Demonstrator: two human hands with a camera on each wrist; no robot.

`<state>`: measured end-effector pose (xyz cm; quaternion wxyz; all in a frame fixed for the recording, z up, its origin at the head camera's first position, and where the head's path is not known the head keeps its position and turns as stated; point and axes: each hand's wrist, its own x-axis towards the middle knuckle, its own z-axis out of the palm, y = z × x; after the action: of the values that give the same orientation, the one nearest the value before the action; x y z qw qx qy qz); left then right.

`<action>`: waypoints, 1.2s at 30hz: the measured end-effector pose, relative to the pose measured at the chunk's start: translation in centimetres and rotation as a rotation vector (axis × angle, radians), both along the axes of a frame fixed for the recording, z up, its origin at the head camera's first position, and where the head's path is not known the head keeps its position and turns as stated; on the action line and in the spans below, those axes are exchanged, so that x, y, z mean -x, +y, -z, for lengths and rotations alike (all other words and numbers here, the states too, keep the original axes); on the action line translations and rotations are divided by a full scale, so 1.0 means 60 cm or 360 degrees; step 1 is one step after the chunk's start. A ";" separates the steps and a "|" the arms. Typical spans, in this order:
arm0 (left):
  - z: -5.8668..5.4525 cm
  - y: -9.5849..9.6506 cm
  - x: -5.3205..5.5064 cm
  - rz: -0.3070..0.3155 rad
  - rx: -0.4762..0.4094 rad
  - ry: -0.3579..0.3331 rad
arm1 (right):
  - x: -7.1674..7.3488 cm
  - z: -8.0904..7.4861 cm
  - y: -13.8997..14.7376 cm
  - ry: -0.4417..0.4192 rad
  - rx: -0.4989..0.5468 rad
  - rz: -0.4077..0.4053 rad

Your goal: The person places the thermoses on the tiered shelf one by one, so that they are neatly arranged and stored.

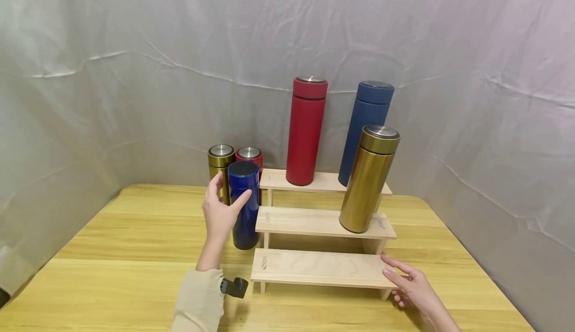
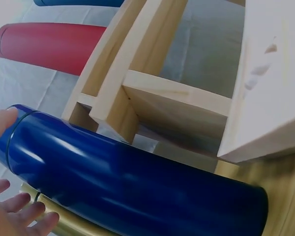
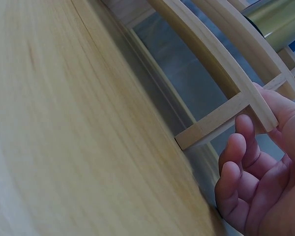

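Grey cloth [image 1: 148, 97], creased and faintly shiny, hangs on the left, far and right sides of a bench [image 1: 112, 242] of yellowish wood with long grain and rounded far corners. At the near left, a beige sleeve [image 1: 197, 297] carries a black wrist mount [image 1: 234, 288]. The left grip [image 1: 222, 214], a bare hand, is wide, thumb and fingers spread about the upper part of a glossy blue bottle [image 1: 245, 219]; whether they touch it I cannot tell. This cylinder stands upright on the bench just left of a pale wooden stand [image 1: 296, 220]. Behind it are a metallic gold bottle [image 1: 221, 161] and, to its right, a red bottle [image 1: 251, 154], both with steel-topped lids. The stand has three flat, smooth plank tiers rising toward the far side. On the top tier, a tall matte red bottle [image 1: 307, 132] stands left of a tall matte blue one [image 1: 367, 115]. A large gold bottle [image 1: 370, 179], brushed-looking, stands at the right of the middle tier. At the near right, the right grip [image 1: 415, 289] is narrow, holding the right end of the lowest tier [image 1: 319, 267], thumb above and fingers curled below.
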<state>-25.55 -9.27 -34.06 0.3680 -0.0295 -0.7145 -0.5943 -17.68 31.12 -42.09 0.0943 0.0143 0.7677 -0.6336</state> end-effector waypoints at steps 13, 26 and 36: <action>0.018 0.009 0.009 0.0115 0.0095 -0.0087 | 0.001 -0.001 0.000 0.0013 -0.0010 -0.0001; 0.030 0.008 0.015 0.0151 0.0143 -0.0238 | 0.001 0.002 0.000 0.0004 -0.0013 0.0027; 0.029 0.006 0.014 0.0143 0.0136 -0.0255 | -0.001 -0.002 -0.003 -0.0002 -0.0009 0.0033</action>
<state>-26.38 -8.94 -35.82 0.2811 -0.0294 -0.7643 -0.5796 -17.60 30.95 -41.96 0.0880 0.0230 0.7693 -0.6324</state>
